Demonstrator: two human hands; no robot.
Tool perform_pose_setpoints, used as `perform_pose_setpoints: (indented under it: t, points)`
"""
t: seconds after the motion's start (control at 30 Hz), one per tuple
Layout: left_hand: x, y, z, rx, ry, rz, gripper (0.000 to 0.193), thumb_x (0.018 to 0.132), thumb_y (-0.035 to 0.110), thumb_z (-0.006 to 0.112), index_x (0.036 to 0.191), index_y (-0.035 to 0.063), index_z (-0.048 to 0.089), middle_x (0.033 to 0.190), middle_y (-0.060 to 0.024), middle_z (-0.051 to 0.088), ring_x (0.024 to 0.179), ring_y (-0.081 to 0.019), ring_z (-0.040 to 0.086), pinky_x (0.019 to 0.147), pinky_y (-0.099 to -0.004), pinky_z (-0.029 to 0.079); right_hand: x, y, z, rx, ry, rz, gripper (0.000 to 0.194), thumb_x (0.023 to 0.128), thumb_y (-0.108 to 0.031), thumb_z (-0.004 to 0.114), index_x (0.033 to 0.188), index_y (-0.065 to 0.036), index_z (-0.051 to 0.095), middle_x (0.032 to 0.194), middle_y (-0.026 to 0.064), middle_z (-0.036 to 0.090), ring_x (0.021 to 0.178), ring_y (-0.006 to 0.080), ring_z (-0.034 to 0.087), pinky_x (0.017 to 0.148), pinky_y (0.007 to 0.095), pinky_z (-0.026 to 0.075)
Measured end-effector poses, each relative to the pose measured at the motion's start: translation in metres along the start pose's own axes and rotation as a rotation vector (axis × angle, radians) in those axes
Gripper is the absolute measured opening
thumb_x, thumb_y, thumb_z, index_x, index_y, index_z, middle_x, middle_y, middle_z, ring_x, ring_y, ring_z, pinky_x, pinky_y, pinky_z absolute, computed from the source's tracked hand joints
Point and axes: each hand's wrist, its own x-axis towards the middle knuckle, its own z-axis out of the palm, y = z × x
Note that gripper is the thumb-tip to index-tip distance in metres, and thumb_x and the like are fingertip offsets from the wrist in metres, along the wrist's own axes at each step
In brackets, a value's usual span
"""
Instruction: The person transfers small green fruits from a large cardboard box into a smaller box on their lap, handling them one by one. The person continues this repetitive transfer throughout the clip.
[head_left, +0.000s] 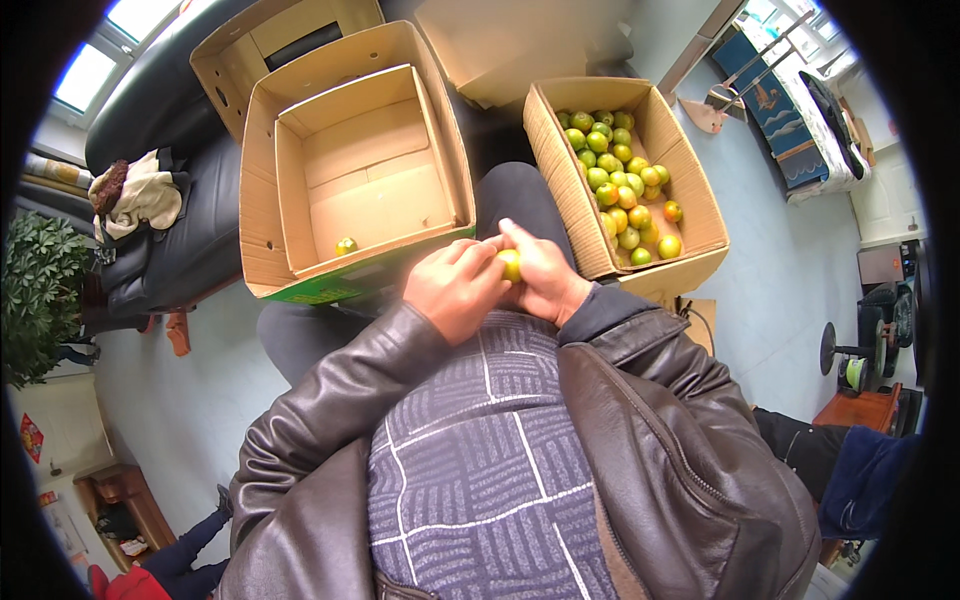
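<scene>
Above my lap, my left hand (461, 281) and my right hand (544, 274) meet around one small yellow-green citrus fruit (509, 265). The fruit's far side is hidden by fingers. Just left of them, a cardboard box with a green printed side (330, 287) holds a smaller open carton (367, 184). One yellow-green fruit (346, 246) lies in its near left corner. On the right, a long cardboard box (667, 279) contains several citrus fruits (619, 178), green, yellow and orange, piled mostly along its left side.
Behind the left box leans another open carton (225, 56); a cardboard sheet or flap (502, 49) stands between the boxes. A black leather sofa (206, 217) is at the left, with clothing (146, 195) on it. Another person's legs (187, 551) show at the lower left.
</scene>
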Motion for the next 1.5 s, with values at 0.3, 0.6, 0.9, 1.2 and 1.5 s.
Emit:
perform_pose_setpoints:
  t: [0.3,0.6,0.9,1.2,1.5]
  points:
    - [-0.019,-0.002,-0.011,-0.055,0.061,-0.054,0.025,0.087,0.012,0.089,0.108,0.0031,0.078,0.111,-0.0113,0.077,0.096,-0.0304,0.078,0.082,-0.0416,0.066,0.002,-0.12,-0.097,0.305,0.315,-0.448,0.031,0.12,-0.032,0.055,0.11,-0.005,0.066,0.103,0.0134,0.074,0.094,0.0274,0.074,0.078,0.0373,0.065]
    - [-0.026,-0.006,-0.005,-0.039,0.061,-0.056,0.021,0.087,0.015,0.088,0.099,0.0045,0.075,0.109,-0.0104,0.077,0.095,-0.0284,0.077,0.081,-0.0413,0.067,0.047,-0.156,-0.163,0.098,0.591,-0.547,0.044,0.123,-0.035,0.046,0.152,-0.003,0.057,0.155,0.0145,0.059,0.139,0.0335,0.058,0.117,0.0571,0.05]
    - [-0.024,-0.013,-0.011,0.016,0.086,-0.032,0.019,0.088,0.021,0.087,0.09,0.0089,0.073,0.101,-0.0066,0.074,0.09,-0.0268,0.074,0.078,-0.0412,0.064,0.027,-0.15,-0.14,0.024,0.661,-0.611,0.058,0.12,-0.034,0.054,0.164,0.002,0.047,0.168,0.0241,0.046,0.152,0.0382,0.051,0.126,0.05,0.048]
    - [-0.018,-0.155,-0.072,0.367,-0.375,-0.525,0.018,0.098,0.027,0.076,0.097,0.0089,0.078,0.1,-0.0168,0.079,0.098,-0.0416,0.077,0.087,-0.0527,0.063,0.008,-0.055,-0.081,-0.027,0.287,-0.358,0.028,0.118,-0.032,0.062,0.122,-0.008,0.076,0.111,0.0033,0.08,0.099,0.0158,0.076,0.084,0.0297,0.062]
    - [-0.013,-0.201,-0.057,0.325,-1.222,-1.041,0.044,0.105,0.036,0.073,0.146,0.0186,0.077,0.152,-0.0117,0.074,0.141,-0.0357,0.069,0.114,-0.0489,0.059,0.018,-0.007,-0.055,-0.219,0.242,-0.04,0.031,0.119,-0.03,0.061,0.13,-0.003,0.071,0.113,0.0082,0.076,0.095,0.0178,0.074,0.081,0.0316,0.063]
